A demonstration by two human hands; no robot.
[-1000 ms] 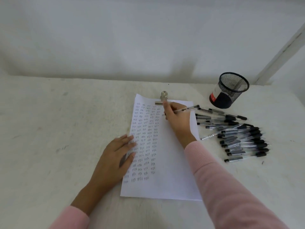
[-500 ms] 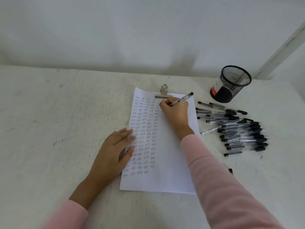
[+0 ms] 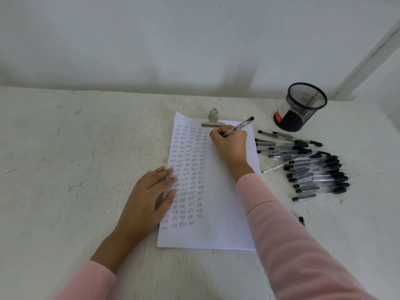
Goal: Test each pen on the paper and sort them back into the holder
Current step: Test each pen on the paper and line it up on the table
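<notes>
The right hand (image 3: pixel 229 144) grips a pen (image 3: pixel 238 127) at the paper (image 3: pixel 225 213)'s far edge; the left hand (image 3: pixel 151 198) lies flat, pinning it; easing that pressure could let the sheet skid; holder (image 3: pixel 300 107) stands far right.

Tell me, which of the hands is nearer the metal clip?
The right. The right hand, gripping a pen, sits just below the clip; the left hand rests flat on the left edge of the paper, much farther down.
</notes>
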